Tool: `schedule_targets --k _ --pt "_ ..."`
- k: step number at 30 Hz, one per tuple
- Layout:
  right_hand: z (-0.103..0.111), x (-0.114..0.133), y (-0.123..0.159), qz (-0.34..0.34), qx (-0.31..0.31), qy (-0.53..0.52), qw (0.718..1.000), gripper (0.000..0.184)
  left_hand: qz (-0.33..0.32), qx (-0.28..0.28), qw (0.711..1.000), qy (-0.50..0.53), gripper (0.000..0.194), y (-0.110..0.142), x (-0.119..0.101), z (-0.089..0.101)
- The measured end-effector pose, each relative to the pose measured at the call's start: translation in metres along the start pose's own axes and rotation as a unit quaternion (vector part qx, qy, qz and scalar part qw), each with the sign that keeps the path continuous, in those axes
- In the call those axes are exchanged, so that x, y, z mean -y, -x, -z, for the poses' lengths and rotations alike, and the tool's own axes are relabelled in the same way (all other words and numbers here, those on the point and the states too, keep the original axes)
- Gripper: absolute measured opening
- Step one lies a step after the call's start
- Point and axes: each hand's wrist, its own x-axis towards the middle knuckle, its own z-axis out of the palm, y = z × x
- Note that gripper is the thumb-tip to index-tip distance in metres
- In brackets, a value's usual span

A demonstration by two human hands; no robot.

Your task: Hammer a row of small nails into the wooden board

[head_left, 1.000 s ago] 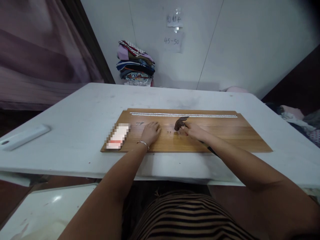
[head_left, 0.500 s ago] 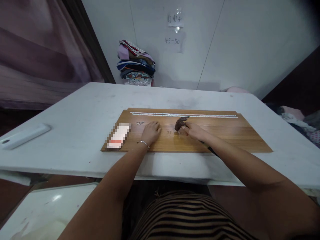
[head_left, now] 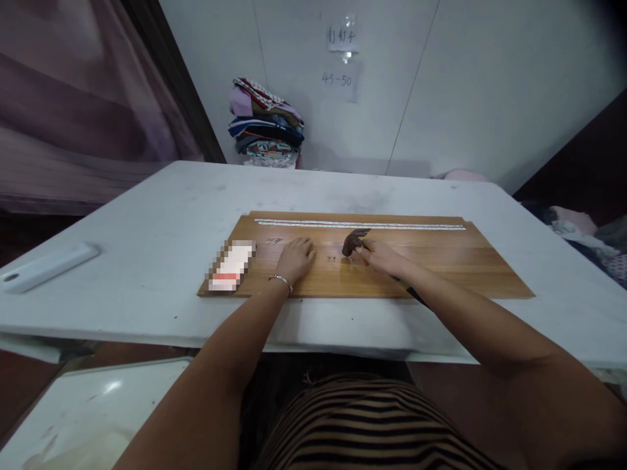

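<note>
A long wooden board [head_left: 465, 267] lies on a white table [head_left: 147, 248]. My left hand [head_left: 295, 258] rests flat on the board with its fingers stretched forward, holding nothing. My right hand [head_left: 382, 256] grips a dark hammer [head_left: 353, 240] close to its head, which touches the board. The handle runs back under my forearm. Tiny nail heads [head_left: 332, 258] sit in the board between my hands. A couple of loose nails [head_left: 274, 241] lie just left of my left hand.
A white strip [head_left: 392, 226] runs along the board's far edge. A small pale box [head_left: 231, 266] sits on the board's left end. A white flat object [head_left: 46, 266] lies at the table's left edge. Folded clothes [head_left: 267, 127] are stacked against the wall.
</note>
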Motion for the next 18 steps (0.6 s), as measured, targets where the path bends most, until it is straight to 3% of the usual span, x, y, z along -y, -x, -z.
schedule_targets --k 18 --pt "-0.002 -0.0044 -0.0013 0.01 -0.005 -0.006 1.0 0.025 0.001 -0.001 1.0 0.004 0.016 0.0005 -0.0011 0.0015"
